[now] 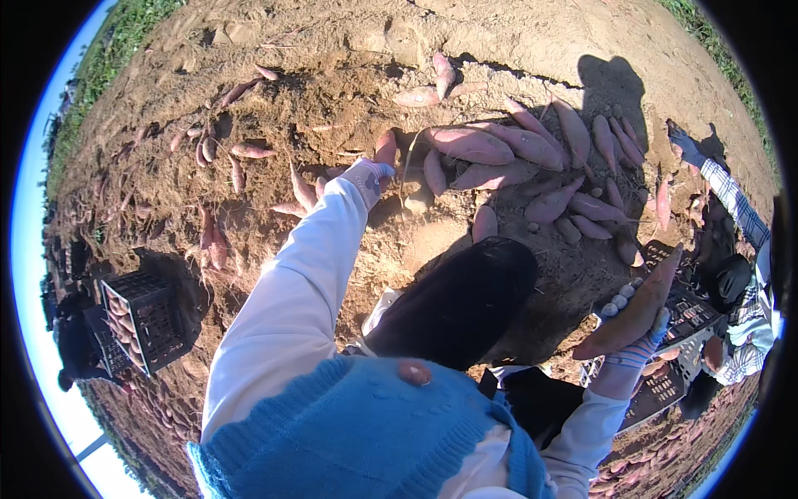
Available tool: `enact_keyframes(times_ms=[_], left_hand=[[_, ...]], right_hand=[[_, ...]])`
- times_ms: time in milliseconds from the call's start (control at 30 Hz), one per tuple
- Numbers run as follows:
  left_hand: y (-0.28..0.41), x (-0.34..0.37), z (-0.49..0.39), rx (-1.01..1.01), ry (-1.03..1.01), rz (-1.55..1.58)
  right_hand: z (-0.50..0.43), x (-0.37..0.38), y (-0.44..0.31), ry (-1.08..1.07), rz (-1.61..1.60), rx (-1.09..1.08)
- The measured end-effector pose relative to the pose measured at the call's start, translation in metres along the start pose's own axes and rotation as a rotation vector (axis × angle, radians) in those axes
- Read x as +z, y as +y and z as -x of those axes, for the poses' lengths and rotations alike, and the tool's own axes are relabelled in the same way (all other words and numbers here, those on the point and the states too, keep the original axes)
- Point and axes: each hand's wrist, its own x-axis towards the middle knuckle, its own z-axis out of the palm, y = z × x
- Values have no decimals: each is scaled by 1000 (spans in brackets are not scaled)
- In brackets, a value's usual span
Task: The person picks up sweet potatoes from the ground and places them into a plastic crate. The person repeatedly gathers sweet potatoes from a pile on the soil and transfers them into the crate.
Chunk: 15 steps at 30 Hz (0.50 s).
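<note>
My left hand [372,178], in a patterned glove, grips a reddish sweet potato [386,148] at the soil, left of a large pile. My gloved right hand [642,334] holds up a big, long sweet potato [629,305] on the right; its fingertips show along the far side. The pile of sweet potatoes [471,146] lies before my knees, with a few loose ones above it. Separate sweet potatoes [302,187] lie just left of my left hand. A small reddish piece [414,372] appears against my blue knitted garment.
A black plastic crate [146,321] of sweet potatoes stands at left, near a stooping person. Low at right are more crates [661,390]. A co-worker's gloved hand [687,148] and plaid sleeve reach in from the right. Sweet potatoes lie scattered across the soil.
</note>
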Motion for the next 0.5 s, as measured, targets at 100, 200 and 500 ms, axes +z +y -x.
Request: enact_keyframes(times_ms=[100,200,500], left_hand=[[-19,-13,12,212,-377,764],[-8,-17,50,358,-831,1113],[181,58,198,776,-1483,658]], right_hand=[[3,16,8,-46,54,-22],[6,33,19,-13,115,-91],[35,79,30,-601,1574,-782]])
